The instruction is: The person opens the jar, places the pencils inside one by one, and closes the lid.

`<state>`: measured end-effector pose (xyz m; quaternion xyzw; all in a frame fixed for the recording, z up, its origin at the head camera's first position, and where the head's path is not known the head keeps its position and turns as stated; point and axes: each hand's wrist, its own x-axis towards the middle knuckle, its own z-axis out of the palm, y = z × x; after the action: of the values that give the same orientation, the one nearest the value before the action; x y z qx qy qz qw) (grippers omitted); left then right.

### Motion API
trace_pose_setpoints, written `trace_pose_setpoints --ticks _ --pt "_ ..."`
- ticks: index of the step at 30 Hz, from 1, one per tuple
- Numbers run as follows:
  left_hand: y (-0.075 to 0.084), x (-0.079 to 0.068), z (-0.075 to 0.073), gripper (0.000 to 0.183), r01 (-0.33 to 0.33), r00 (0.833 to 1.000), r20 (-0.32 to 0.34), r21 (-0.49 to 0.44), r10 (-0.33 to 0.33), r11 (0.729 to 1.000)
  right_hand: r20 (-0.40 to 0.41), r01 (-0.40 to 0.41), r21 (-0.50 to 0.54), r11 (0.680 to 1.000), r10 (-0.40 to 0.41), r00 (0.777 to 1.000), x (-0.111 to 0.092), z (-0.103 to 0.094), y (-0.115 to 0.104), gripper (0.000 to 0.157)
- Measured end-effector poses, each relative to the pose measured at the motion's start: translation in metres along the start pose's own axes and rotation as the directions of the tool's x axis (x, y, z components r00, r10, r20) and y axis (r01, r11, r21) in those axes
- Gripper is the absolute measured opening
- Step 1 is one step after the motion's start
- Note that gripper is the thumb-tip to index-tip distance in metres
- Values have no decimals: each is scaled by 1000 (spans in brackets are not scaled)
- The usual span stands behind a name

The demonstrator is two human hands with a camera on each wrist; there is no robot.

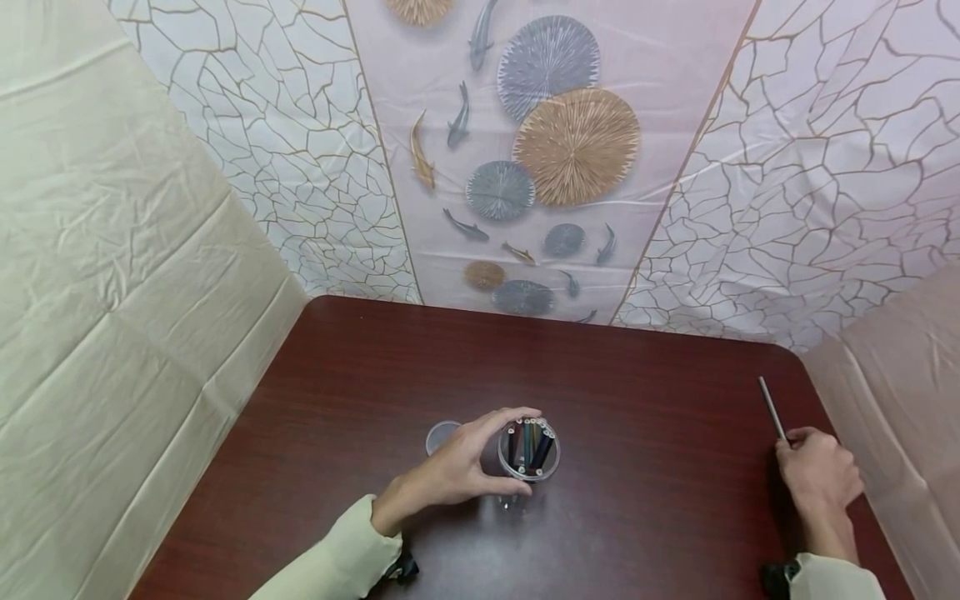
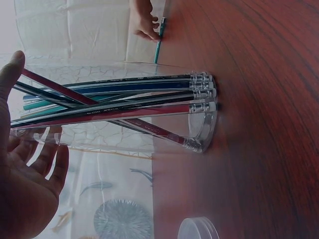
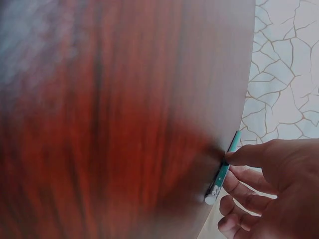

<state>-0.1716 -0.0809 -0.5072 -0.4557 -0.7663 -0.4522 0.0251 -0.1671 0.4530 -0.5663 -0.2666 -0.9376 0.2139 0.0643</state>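
My left hand [image 1: 457, 468] grips a clear plastic cylinder [image 2: 205, 132], thumb on one side and fingers on the other. The cylinder stands upright on the table, with several pencils [image 2: 164, 86] inside, some dark, some red, blue or green. In the left wrist view their eraser ends sit at its base. Far to the right, my right hand [image 1: 819, 471] pinches a green pencil [image 3: 223, 174] between thumb and fingers. This pencil has a white eraser and lies at or just above the tabletop near its right edge; contact cannot be told.
A round clear lid [image 1: 441, 433] lies on the table just left of the cylinder, partly behind my left hand. The dark red-brown wooden table [image 1: 645, 400] has rounded far corners. Patterned cloth [image 1: 480, 250] hangs behind it, and plain cloth [image 1: 150, 317] hangs along the left.
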Motion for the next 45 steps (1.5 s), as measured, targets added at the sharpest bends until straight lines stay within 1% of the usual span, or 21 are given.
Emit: trace_pose_setpoints --ticks 8,14,24,30,34,37,45 --pt "1 0 0 93 7 1000 3 0 -7 1000 -5 11 -3 1000 -11 1000 -1 -1 -1 31" --pt "1 1 0 93 5 1000 3 -14 -5 1000 -21 12 10 1000 -12 1000 -5 -4 -6 30" --pt "0 1 0 92 7 1000 6 -17 -6 1000 -99 73 35 997 -69 993 -11 -17 -24 25" --pt "1 1 0 91 6 1000 9 -20 -6 1000 -137 111 49 993 -103 985 -18 -25 -41 26" --pt "1 1 0 91 8 1000 10 -17 -8 1000 -173 136 61 989 -124 977 -23 -31 -56 26" --pt "1 1 0 91 10 1000 10 -12 -10 1000 -213 162 81 984 -142 967 -27 -36 -69 26" --pt "2 0 0 92 6 1000 6 -4 -6 1000 -319 277 149 949 -219 922 -44 -52 -105 26"
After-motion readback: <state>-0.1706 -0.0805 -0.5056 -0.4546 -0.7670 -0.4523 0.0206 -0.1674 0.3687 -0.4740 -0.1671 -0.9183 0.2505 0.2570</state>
